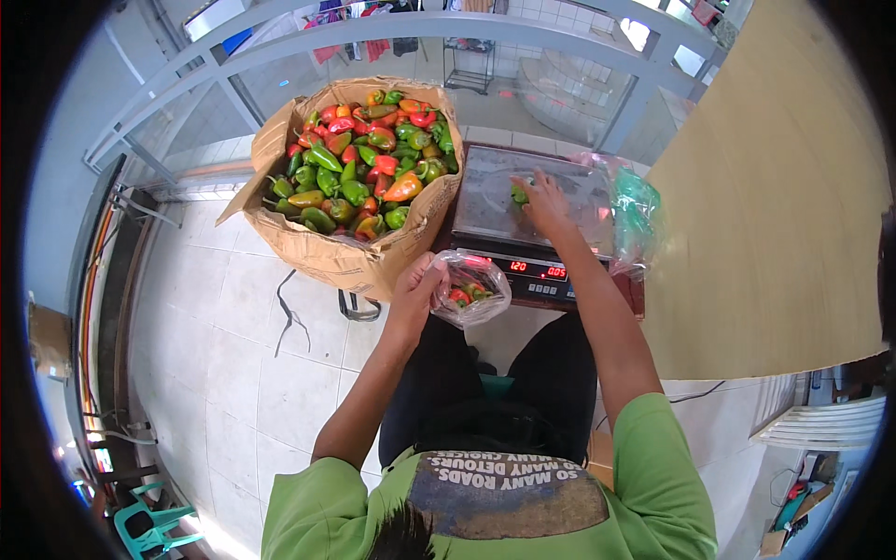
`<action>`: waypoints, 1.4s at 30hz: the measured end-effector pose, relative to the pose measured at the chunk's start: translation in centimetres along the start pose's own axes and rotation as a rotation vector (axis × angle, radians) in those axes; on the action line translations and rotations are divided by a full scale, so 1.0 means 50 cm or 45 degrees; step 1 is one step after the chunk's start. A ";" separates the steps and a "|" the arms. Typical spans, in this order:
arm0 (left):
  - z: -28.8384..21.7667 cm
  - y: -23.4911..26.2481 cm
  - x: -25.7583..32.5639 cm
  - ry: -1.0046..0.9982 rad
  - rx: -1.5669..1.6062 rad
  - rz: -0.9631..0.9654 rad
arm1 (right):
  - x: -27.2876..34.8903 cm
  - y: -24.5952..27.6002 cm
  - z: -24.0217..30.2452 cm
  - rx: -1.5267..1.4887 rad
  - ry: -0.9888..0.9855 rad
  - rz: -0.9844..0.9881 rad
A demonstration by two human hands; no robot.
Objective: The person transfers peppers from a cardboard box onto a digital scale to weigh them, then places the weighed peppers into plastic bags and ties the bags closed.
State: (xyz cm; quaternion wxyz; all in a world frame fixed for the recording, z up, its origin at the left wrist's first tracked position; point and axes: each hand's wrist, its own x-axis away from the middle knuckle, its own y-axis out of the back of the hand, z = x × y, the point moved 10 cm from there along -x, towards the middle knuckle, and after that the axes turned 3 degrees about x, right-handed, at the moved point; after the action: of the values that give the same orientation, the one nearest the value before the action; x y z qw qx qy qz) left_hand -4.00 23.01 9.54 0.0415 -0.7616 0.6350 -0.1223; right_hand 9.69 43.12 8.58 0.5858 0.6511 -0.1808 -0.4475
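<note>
My left hand (416,287) pinches the rim of a clear plastic bag (495,304) in front of the scale. Some red and green peppers (464,295) lie inside it. Over the metal platter of a digital weighing scale (481,177), my right hand (544,203) has its fingers around a green pepper (519,194), partly hidden by the hand. Red digits glow on the scale's front display (537,270). To the left stands an open cardboard box (322,259), filled with red, green and orange peppers (359,168).
Crumpled clear and green plastic bags (637,213) lie at the scale's right edge. A large wooden panel (775,215) takes up the right side. Beyond the box runs a grey metal railing (439,33). A black strap (358,308) is on the tiled floor (224,327), and a green chair (154,525) stands lower left.
</note>
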 end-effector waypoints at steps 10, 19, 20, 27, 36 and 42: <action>0.006 -0.024 -0.013 -0.045 0.044 0.033 | 0.067 0.015 -0.091 -0.592 -0.390 -0.235; 0.013 -0.057 -0.032 -0.102 0.018 0.049 | 0.250 0.141 0.124 -1.988 -0.339 0.401; 0.012 -0.067 -0.034 -0.127 0.029 0.071 | 0.260 0.142 0.145 -1.995 -0.290 0.431; -0.010 -0.103 -0.027 -0.263 -0.228 0.045 | 0.284 0.125 0.164 -2.031 -0.359 0.254; -0.037 -0.144 0.002 -0.465 -0.469 0.098 | 0.259 0.063 0.184 -0.898 -0.221 0.043; -0.055 -0.044 -0.039 -0.311 -0.229 -0.076 | 0.225 0.237 0.211 -0.640 0.138 0.037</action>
State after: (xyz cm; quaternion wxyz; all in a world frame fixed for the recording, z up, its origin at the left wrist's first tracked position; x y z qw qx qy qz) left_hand -2.86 25.59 12.43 0.0464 -0.7900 0.6108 0.0274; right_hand 10.74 25.30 16.31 0.7446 0.5053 -0.0414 -0.4342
